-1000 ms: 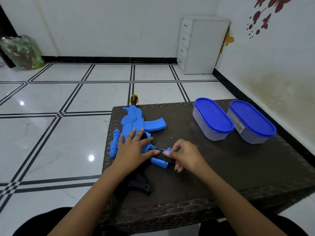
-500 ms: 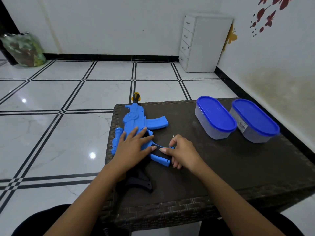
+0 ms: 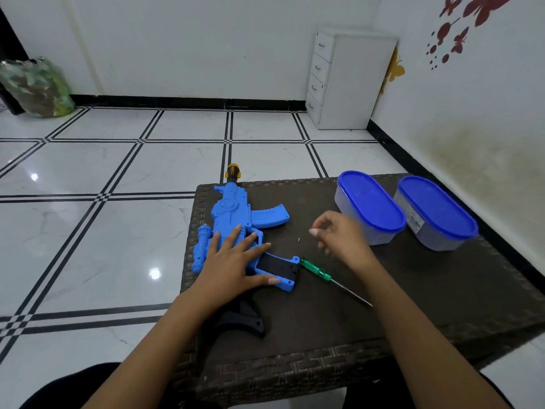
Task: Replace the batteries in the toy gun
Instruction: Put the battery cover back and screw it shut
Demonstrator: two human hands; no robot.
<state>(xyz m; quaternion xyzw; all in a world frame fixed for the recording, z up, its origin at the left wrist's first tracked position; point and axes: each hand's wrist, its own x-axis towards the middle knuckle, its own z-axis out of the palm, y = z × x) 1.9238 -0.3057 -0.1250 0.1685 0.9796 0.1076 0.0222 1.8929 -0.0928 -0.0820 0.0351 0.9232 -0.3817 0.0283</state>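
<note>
Lying flat on its side at the left part of table (image 3: 413, 305): gun (image 3: 233, 219), blue plastic, black stock toward the near edge, yellow muzzle poking past the far edge. Running near-to-far, long axis roughly along the table's left edge; magazine and grip jutting right. Showing black along the grip (image 3: 277, 268), possibly the battery bay or its cover; cannot tell if open. Likely handling light and stiff, hollow moulded shell, a bit slick, prone to sliding on the woven top, so needing a pinning hand. Best taken hold of at the body just ahead of the grip, or round the grip itself; thin parts like the side scope better avoided. Pressing down flat on the body: left hand (image 3: 233, 261), fingers straight and spread, thumb resting along the grip's lower edge. Hovering above the table right of the gun: right hand (image 3: 339, 234), fingers loosely curled, thumb and forefinger close together; pinching something tiny or nothing, cannot tell. Resting just right of the grip: screwdriver (image 3: 327, 276), green handle touching or nearly touching it, shaft pointing away to the near right. Sitting farther right, side by side: two blue-lidded tubs (image 3: 371, 202), lids on.
</note>
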